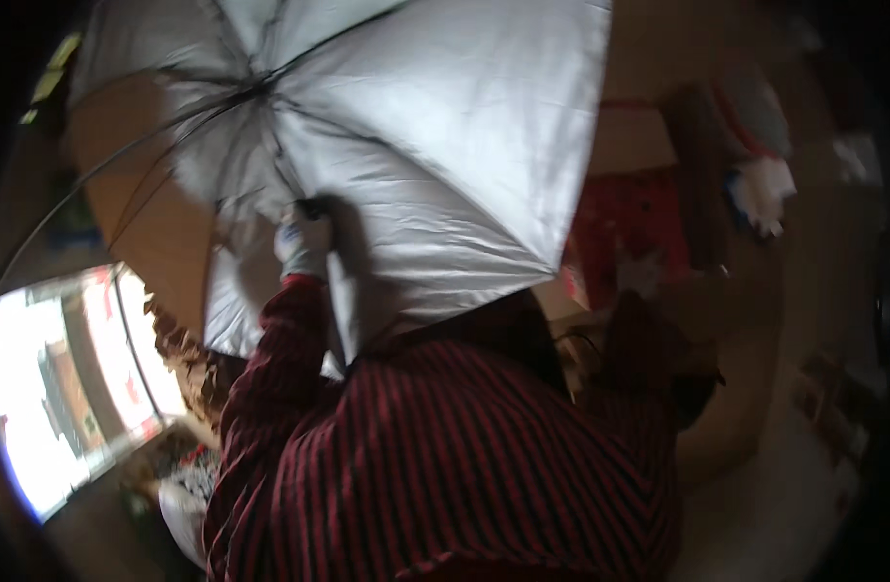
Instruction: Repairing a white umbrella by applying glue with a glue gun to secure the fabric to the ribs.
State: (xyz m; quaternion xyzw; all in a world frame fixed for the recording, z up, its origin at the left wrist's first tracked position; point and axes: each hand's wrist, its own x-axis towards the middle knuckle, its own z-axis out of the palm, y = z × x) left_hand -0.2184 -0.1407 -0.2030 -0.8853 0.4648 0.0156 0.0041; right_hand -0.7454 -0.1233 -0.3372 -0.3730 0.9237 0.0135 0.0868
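Note:
A large umbrella [445, 126] with a silvery inner side is spread open in front of me. Its dark ribs meet at a hub in the upper left. My left hand [304, 242], in a white glove, is closed round the umbrella's dark handle, below the hub. On the left, several ribs stand bare, with no silver cloth between them. My right hand [639, 275] is out to the right, beyond the cloth's edge, before a red box [624, 218]. It looks gloved, but blur and shadow hide its fingers. Both arms wear red-and-black striped sleeves.
Brown cardboard [140, 165] with a torn edge stands at the left, behind the bare ribs. Below it is a bright opening [67, 378]. To the right are a white-and-blue crumpled item [760, 192] and a brown surface [736, 417].

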